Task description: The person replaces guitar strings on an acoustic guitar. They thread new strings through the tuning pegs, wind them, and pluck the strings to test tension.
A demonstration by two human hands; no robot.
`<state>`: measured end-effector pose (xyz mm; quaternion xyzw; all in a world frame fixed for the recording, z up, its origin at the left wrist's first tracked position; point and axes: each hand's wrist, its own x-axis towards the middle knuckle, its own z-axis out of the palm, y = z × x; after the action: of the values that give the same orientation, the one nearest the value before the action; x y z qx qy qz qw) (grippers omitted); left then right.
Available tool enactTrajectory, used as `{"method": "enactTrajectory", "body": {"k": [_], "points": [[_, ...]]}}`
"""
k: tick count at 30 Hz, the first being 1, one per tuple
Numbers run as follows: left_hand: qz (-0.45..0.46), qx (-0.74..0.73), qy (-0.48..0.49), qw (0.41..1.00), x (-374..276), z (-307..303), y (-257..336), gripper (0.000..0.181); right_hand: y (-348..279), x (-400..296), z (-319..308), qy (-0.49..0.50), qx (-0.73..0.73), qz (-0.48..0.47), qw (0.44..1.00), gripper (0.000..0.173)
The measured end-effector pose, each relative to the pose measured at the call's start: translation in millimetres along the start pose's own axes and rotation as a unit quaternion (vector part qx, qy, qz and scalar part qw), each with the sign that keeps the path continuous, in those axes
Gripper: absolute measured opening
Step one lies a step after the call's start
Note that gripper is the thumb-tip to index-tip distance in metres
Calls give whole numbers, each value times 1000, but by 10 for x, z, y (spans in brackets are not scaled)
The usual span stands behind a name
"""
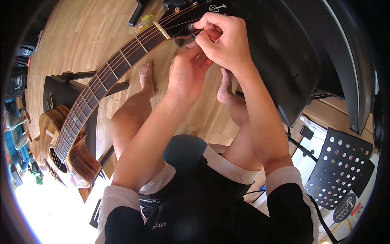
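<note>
An acoustic guitar point(86, 163) lies across the left side, its neck point(113, 74) running up to a black headstock point(180, 26) at the top. Strings pass over a pale nut point(162, 30) to metal tuning posts. My right hand point(231, 41) is at the near edge of the headstock, thumb and fingers pinched beside a tuning post point(191, 26). A thin string end point(248, 17) sticks out past its knuckles. Just below, my left hand point(187, 73) is slightly blurred, fingers raised under the headstock edge. Whether those fingers grip a tuning peg is hidden.
A black padded bench point(283, 61) is at the upper right, beside a long dark instrument body point(341, 55). A perforated black music stand point(338, 170) stands at right. Small plastic packets point(144, 22) lie on the wooden floor point(82, 33). Another person's legs point(18, 131) show far left.
</note>
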<state>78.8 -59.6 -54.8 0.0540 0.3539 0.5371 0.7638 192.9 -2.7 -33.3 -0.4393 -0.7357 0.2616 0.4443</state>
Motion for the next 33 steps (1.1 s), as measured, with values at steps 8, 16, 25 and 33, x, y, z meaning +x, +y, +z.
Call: {"method": "enactTrajectory", "body": {"k": [8,16,25,33], "points": [[86,229,109,964,-14,35,54,34,-5,7,-25,-17,6,9,1000,7],[-49,-31,-50,997,44,3,65,26,7,26,-41,-18,4,23,1000,9],[61,126,70,988,-24,61,-21,24,48,-4,2,0,23,1,1000,9],[-18,-22,-48,998,114,-92,23,20,9,-7,-20,-19,11,36,999,6]]}}
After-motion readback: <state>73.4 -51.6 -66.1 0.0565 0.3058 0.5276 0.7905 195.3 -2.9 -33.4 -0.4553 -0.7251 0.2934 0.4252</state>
